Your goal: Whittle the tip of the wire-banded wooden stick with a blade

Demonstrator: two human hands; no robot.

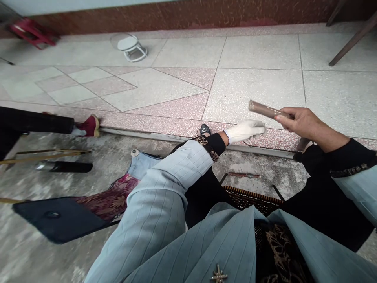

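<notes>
My right hand [300, 120] is closed around one end of a short, thick brown stick [265, 110], like a wooden or bamboo rod. The stick points left and slightly up, with pale marks along its side. Just left of and below it is my left hand [246, 130], in a white knitted glove. Its fingers are curled together near the terrazzo step edge. Whatever they may hold is hidden. The stick and the glove look apart.
Below lies a thin reddish-brown rod [244, 175] in front of a woven seat [253, 198]. A patterned cloth piece [108, 196], a black bottle [64, 166] and another person's red shoe [90, 125] are left. A white stool [132, 47] and red stool [33, 31] stand beyond.
</notes>
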